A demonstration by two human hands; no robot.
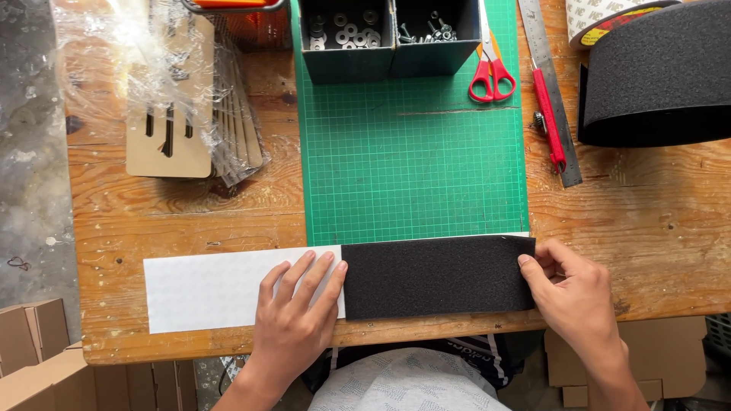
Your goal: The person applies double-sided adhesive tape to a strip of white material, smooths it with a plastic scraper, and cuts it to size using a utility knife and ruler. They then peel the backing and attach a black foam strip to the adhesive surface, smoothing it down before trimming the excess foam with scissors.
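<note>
Pinched between thumb and forefinger of the right hand (579, 297) is the right end of a black rough-surfaced strip (438, 275); the thumb tip lies on top at the edge, the other fingers are curled loosely behind, and the corner just above the pinch looks slightly lifted, though the view is too coarse to be sure. Flat and open, the left hand (293, 308) lies palm-down with its four fingers spread and its thumb out, grasping nothing; its fingertips press on a white backing sheet (213, 289) right beside the strip's left end, the thumb tip touching or nearly touching that black edge. Between the two hands the strip runs along the near edge of a wooden table (655, 221), and the white sheet carries on to the left, beyond the flat hand.

Just beyond the strip, away from both hands, lies a green cutting mat (411, 160) with a grid. At its far end stand two dark bins (390, 57) holding washers and screws. Further from the pinching hand, past the mat's right border, lie red-handled scissors (492, 76), a steel ruler (550, 84) and a red utility knife (548, 118), with a big roll of black material (659, 76) to their right. Far beyond the flat hand sits a stack of cardboard pieces (179, 114) under crumpled clear film.
</note>
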